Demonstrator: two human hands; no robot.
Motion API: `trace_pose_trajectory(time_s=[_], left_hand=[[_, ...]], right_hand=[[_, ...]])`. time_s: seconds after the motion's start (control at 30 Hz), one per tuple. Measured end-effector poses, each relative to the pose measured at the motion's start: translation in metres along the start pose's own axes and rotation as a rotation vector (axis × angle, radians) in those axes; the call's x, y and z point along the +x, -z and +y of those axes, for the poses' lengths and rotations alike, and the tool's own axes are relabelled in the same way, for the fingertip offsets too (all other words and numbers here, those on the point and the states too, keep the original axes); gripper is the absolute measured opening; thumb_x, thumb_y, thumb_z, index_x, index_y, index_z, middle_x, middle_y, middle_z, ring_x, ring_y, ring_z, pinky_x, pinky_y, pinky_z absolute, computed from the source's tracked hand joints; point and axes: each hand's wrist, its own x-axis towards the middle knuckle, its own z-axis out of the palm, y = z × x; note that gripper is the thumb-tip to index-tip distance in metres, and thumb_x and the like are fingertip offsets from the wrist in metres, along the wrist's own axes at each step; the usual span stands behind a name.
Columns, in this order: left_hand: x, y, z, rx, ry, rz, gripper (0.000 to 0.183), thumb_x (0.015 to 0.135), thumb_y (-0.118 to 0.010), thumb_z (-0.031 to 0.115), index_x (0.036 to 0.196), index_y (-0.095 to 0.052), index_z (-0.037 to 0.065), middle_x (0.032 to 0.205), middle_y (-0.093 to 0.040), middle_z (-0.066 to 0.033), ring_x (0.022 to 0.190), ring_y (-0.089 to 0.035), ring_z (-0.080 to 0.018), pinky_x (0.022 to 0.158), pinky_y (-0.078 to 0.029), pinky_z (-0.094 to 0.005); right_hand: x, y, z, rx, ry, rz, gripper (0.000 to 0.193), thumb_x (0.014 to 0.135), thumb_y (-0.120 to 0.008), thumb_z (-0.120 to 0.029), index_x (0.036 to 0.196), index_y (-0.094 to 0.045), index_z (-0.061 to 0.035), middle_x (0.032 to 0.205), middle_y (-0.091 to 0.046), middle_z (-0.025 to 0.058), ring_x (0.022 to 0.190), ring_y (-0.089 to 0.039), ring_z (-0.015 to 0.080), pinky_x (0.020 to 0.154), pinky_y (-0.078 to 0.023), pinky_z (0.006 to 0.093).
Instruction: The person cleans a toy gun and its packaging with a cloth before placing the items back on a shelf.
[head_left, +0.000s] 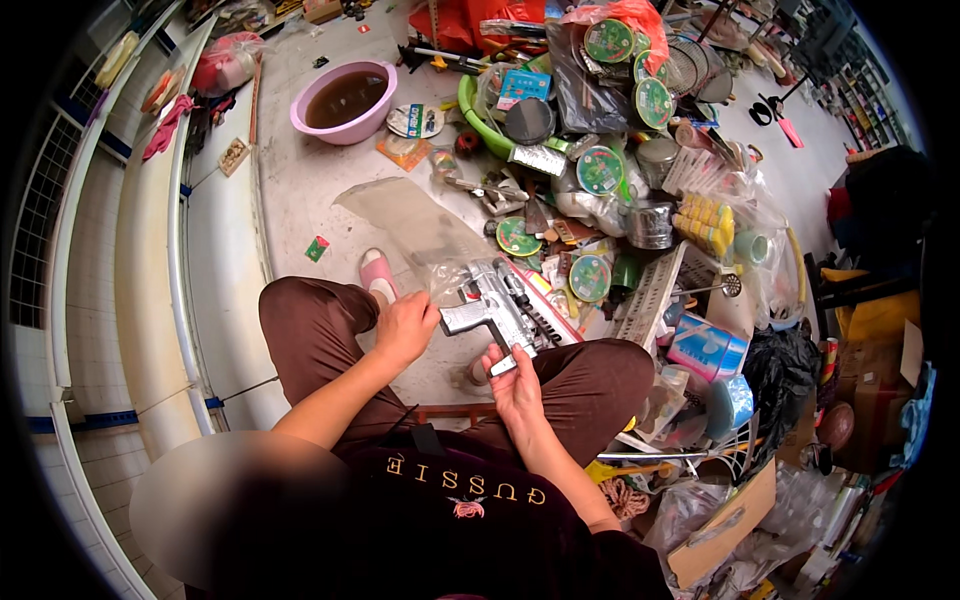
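Above the floor between two bent knees, a silver toy gun (492,312) is held up by the right hand (517,388), its thumb and fingers clamped on the gun's lower end. By the left hand (405,328), fingers drawn together beside the gun's grip, the edge of a clear plastic bag (405,225) appears to be pinched; the exact hold of the fingertips cannot be made out. The upper part of the gun is overlapped by the bag, which is stretched away over the pale floor (300,190). Both knees are covered by brown trousers (312,335), and a pink slipper (376,272) is seen just beyond the left one. Farther out, a small green packet (317,248) is left lying on the floor. To the right, a crowded heap is spread, in which round green-labelled packs (600,170), a bright green basin (482,118) and a yellow bundle (705,222) are mixed. Ahead, brown liquid is held in a pink basin (373,121), and the left side is lined by white shelves (150,300).
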Motion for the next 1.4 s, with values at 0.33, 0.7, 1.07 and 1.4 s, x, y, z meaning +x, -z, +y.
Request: trace_pose_trajectory(time_s=[0.33,0.7,1.07,1.4], left_hand=[[-0.006,-0.02,-0.021,-0.355,0.166,-0.04,0.016,0.091,-0.049,0.019,0.085,-0.052,0.004,0.076,-0.057,-0.0101,0.065,-0.061,-0.026,0.057,-0.052,-0.0366],[-0.014,-0.031,-0.024,-1.055,0.766,0.004,0.025,0.087,-0.061,0.022,0.077,-0.045,0.006,0.082,-0.054,-0.0059,0.073,-0.061,-0.0171,0.056,-0.057,-0.0335],[-0.024,0.01,-0.062,-1.534,0.576,0.055,0.017,0.088,-0.059,0.014,0.08,-0.043,0.012,0.085,-0.061,-0.0051,0.078,-0.061,-0.0155,0.072,-0.055,-0.0356],[-0.053,0.026,-0.033,-1.505,0.529,-0.042,0.021,0.086,-0.062,0.008,0.082,-0.042,0.012,0.074,-0.057,0.0001,0.065,-0.056,-0.0071,0.055,-0.044,-0.0203]], right_hand=[[-0.007,-0.005,0.012,0.062,-0.004,-0.018,0.029,0.089,-0.059,-0.015,0.113,-0.048,-0.0043,0.102,-0.06,0.0124,0.093,-0.062,0.0229,0.081,-0.054,0.0413],[-0.024,-0.033,0.032,-0.239,-0.013,-0.098,0.031,0.09,-0.057,-0.014,0.116,-0.044,-0.0034,0.1,-0.06,0.0109,0.092,-0.063,0.022,0.077,-0.053,0.0331],[-0.032,-0.022,-0.04,-0.974,-0.269,-0.409,0.031,0.092,-0.051,-0.017,0.116,-0.052,0.003,0.105,-0.061,0.0126,0.086,-0.063,0.016,0.063,-0.05,0.0245],[0.014,-0.049,-0.068,-1.077,0.177,-0.283,0.021,0.091,-0.055,-0.021,0.092,-0.061,-0.0011,0.07,-0.058,0.0012,0.053,-0.053,0.0074,0.052,-0.044,0.0212]])
